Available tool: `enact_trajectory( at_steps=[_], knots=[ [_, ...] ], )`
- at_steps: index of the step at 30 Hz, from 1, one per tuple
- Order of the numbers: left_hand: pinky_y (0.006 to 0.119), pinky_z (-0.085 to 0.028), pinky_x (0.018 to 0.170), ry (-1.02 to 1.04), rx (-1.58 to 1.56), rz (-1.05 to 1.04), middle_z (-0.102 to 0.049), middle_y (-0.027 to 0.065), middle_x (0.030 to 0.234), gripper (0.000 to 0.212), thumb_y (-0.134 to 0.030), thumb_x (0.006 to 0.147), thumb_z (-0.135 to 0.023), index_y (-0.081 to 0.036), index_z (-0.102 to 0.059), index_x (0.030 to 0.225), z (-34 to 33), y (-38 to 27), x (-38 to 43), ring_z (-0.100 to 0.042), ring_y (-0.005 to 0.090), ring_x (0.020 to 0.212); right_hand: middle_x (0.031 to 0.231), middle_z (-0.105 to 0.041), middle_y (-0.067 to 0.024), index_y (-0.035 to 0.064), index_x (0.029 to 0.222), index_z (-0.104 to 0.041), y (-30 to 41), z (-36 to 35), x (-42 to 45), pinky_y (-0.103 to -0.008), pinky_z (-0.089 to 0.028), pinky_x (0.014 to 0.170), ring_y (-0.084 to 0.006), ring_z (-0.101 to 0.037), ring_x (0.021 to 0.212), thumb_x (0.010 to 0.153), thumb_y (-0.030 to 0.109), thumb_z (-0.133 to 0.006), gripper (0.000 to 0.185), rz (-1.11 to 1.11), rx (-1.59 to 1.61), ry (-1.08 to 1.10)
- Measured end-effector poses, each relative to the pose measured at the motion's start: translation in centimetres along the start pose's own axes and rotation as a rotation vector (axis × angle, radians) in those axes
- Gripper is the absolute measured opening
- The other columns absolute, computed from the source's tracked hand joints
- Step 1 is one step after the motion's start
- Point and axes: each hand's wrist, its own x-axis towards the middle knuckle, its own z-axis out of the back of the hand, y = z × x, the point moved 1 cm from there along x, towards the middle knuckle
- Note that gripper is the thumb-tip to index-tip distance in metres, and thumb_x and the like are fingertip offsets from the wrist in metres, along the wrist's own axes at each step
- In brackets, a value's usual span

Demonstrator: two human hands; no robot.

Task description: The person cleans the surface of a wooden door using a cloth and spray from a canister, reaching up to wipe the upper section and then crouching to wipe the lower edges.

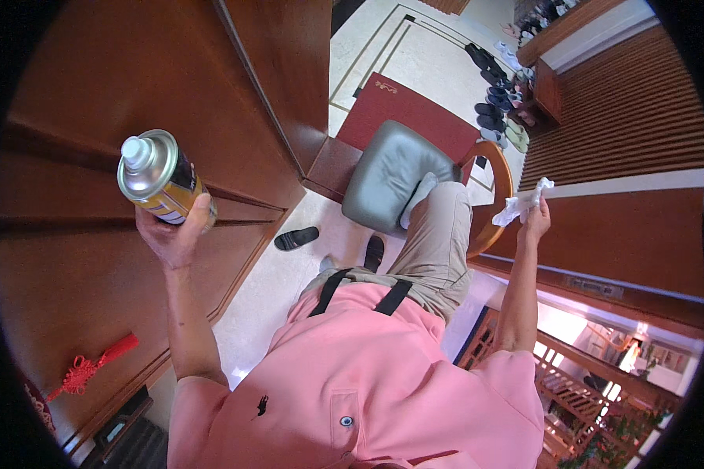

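My left hand (173,241) is wrapped around an aerosol spray can (173,196) with a yellow and black printed body and a pale nozzle on a metal dome. It is raised before a brown wooden panelled door (94,258), with the nozzle end tilted up and to the left. Out to the right, my right hand (537,221) pinches a crumpled white cloth or tissue (513,212). That hand is close to the curved wooden armrest (504,167) of a chair. My leg in beige trousers (440,228) rests on the grey padded chair seat (387,182).
Two dark slippers (296,238) lie apart on the pale floor. Behind the chair is a red mat (375,111), with several shoes (493,108) along the right side. A red knotted tassel (85,372) hangs at lower left. A wooden railing (581,393) stands at lower right.
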Motion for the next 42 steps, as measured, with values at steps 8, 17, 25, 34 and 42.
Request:
enact_trajectory(
  at_steps=[8, 17, 25, 34, 42],
  knots=[
    [0.035, -0.056, 0.087, -0.054, 0.017, -0.043, -0.066, 0.0058, 0.117, 0.060, -0.007, 0.073, -0.089, -0.007, -0.061, 0.125, -1.2, 0.3, 0.2, -0.067, 0.0163, 0.100, 0.092, -0.071, -0.0054, 0.0011, 0.118, -0.070, 1.9, 6.0, -2.0, -0.0304, -0.055, 0.067, -0.0148, -0.067, 0.077, 0.096, 0.010, -0.067, 0.023, -0.040, 0.026, 0.004],
    [0.037, -0.045, 0.108, 0.351, -0.330, 0.167, -0.059, 0.0092, 0.124, 0.096, -0.024, 0.081, -0.077, -0.003, -0.026, 0.159, 0.7, -1.4, -6.8, -0.057, 0.0223, 0.119, 0.095, -0.070, 0.0004, 0.0074, 0.120, -0.072, 4.3, -7.2, -17.2, -0.0279, -0.052, 0.070, -0.0082, -0.062, 0.081, 0.098, 0.030, -0.068, 0.032, -0.081, -0.269, 0.421],
    [0.040, -0.053, 0.105, 0.529, -0.640, 0.592, -0.029, 0.0203, 0.163, 0.111, -0.034, 0.064, -0.090, -0.012, -0.032, 0.156, -7.2, -0.7, -12.5, -0.039, 0.0308, 0.147, 0.105, -0.064, 0.0024, 0.0074, 0.130, -0.062, 9.5, -16.3, -33.4, -0.0223, -0.048, 0.079, -0.0054, -0.057, 0.092, 0.094, 0.007, -0.058, 0.037, -0.329, 0.220, 1.012],
    [0.043, -0.052, 0.098, 0.587, -0.669, 0.740, -0.057, 0.0090, 0.131, 0.099, -0.035, 0.063, -0.090, -0.004, -0.045, 0.146, -12.5, 0.9, -13.4, -0.059, 0.0254, 0.118, 0.151, -0.049, -0.0199, 0.0097, 0.138, -0.060, 12.8, -17.4, -34.5, -0.0449, -0.037, 0.117, -0.0341, -0.037, 0.147, 0.096, 0.022, -0.067, 0.045, 0.815, -0.124, 0.943],
    [0.041, -0.043, 0.111, 0.389, -0.438, 0.691, -0.052, 0.0138, 0.145, 0.112, -0.035, 0.063, -0.091, -0.002, -0.034, 0.153, -11.6, 2.1, -14.8, -0.054, 0.0266, 0.129, 0.156, -0.043, -0.0204, 0.0085, 0.151, -0.047, 10.2, -11.2, -22.0, -0.0452, -0.029, 0.121, -0.0335, -0.037, 0.148, 0.089, 0.030, -0.074, 0.071, 0.035, -0.230, 1.255]
  ],
)
